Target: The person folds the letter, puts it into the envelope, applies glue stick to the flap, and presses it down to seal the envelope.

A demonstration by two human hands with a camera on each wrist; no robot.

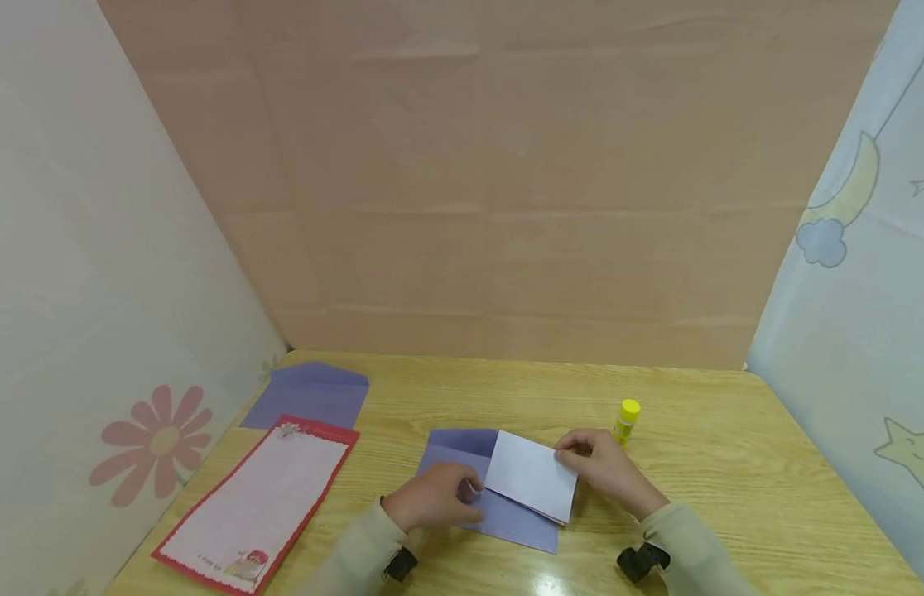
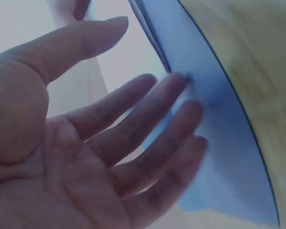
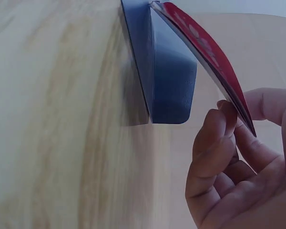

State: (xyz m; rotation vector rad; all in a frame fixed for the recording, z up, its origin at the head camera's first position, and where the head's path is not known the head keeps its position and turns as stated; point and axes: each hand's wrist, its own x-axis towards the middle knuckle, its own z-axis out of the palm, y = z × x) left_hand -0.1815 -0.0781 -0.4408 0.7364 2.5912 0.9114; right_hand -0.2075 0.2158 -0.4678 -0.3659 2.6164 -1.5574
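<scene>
The right hand (image 1: 607,470) pinches one edge of a folded card (image 1: 532,476), white on top and red underneath, and holds it tilted over a purple envelope (image 1: 510,523) on the wooden counter (image 1: 700,463). The left hand (image 1: 432,497) is over the envelope too, its thumb spread wide from its fingers, near the card. A yellow glue stick (image 1: 625,420) stands just past the right hand.

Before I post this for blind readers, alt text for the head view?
The right hand holds white paper over a purple envelope, left hand beside the paper; a glue stick, red-bordered sheet and second envelope are nearby.
</scene>
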